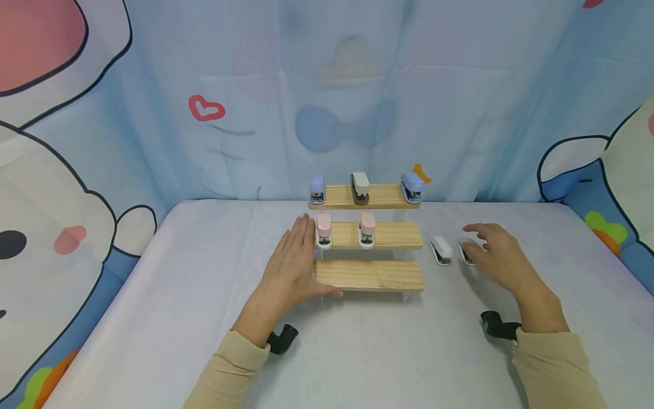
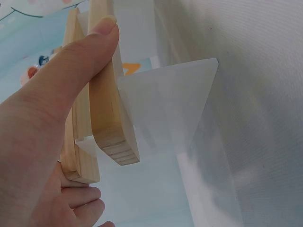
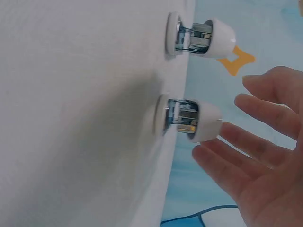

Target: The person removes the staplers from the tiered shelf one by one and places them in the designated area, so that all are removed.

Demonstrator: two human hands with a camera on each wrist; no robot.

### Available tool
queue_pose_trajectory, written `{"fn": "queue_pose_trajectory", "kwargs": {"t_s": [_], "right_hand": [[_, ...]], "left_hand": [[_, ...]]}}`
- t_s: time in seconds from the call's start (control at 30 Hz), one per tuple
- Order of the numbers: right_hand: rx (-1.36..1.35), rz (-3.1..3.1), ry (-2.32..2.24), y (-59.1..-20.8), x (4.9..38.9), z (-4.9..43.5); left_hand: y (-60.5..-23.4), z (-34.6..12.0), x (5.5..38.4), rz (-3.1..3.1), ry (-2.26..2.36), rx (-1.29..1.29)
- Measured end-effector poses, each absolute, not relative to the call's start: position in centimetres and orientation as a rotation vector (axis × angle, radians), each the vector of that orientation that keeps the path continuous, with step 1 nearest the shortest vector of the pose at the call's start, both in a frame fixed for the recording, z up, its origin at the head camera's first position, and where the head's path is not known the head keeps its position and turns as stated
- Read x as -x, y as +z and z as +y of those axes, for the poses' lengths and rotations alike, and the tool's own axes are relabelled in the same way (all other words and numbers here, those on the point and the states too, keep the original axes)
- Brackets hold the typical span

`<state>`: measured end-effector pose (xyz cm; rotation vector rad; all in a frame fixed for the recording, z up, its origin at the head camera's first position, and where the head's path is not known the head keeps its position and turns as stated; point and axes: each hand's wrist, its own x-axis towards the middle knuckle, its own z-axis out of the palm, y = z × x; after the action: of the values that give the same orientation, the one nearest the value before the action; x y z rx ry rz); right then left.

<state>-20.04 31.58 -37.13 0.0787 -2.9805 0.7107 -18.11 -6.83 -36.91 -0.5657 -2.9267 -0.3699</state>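
Observation:
A three-tier wooden shelf (image 1: pixel 369 276) stands on the table. My left hand (image 1: pixel 292 267) lies along its left end, fingers straight, with the thumb across the front edge of the lowest board (image 2: pixel 106 104). To the right of the shelf stand two white mini staplers, a nearer-in one (image 1: pixel 441 250) and an outer one (image 1: pixel 467 251). My right hand (image 1: pixel 498 255) is at the outer stapler (image 3: pixel 208 122), fingers spread and loosely bent around its top without gripping it. In the right wrist view both staplers stand upright.
On the top board sit a purple stapler (image 1: pixel 317 189), a grey-white stapler (image 1: pixel 360 188) and another purple stapler (image 1: pixel 411 187). The middle board carries two pink staplers, one at left (image 1: pixel 324 230) and one in the middle (image 1: pixel 367 229). A printed curtain (image 1: pixel 255 113) hangs behind the white table (image 1: pixel 398 352).

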Motion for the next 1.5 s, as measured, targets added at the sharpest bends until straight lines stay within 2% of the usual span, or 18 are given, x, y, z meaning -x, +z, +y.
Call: {"fn": "queue_pose_trajectory", "kwargs": {"t_s": [0.53, 1.13, 1.5], "right_hand": [[-0.2, -2.723, 0.653, -34.3, 18.2, 28.2], [-0.575, -2.422, 0.638, -32.3, 16.5, 23.7], [-0.684, -2.361, 0.659, -31.7, 15.9, 21.9]], "left_hand": [[-37.0, -6.7, 18.1, -2.941, -0.354, 0.574], [-36.9, -6.8, 18.1, -2.929, -0.352, 0.568], [-36.8, -6.8, 18.1, -2.956, -0.376, 0.556]]}}
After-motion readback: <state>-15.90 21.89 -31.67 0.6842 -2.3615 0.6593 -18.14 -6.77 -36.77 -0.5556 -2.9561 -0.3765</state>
